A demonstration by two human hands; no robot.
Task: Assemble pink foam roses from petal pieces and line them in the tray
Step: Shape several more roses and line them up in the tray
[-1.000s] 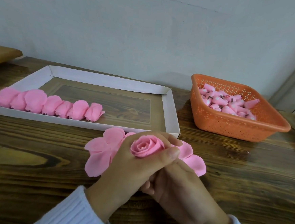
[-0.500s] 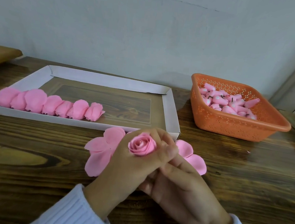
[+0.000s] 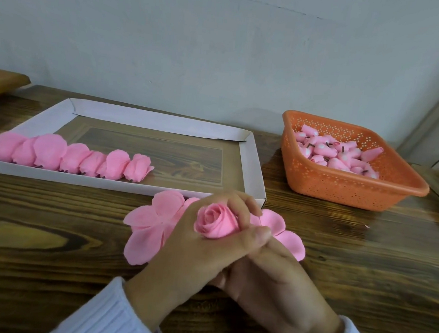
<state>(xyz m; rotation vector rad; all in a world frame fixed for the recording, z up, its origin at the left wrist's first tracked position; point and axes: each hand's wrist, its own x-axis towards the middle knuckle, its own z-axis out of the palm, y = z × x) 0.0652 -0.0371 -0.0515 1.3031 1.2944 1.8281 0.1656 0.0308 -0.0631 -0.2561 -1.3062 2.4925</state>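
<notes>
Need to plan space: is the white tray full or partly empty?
Partly empty. One row of roses lines the near left edge of the tray; the rest of its floor is bare.

Pink rosebud [image 3: 216, 222]; 7 roses [image 3: 69, 158] in tray [image 3: 250, 163]

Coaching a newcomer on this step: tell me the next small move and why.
Probably lift a flat petal piece and fit it round the rosebud: the left hand grips a bud slimmer than the roses in the tray, and petal pieces lie loose beneath it.
</notes>
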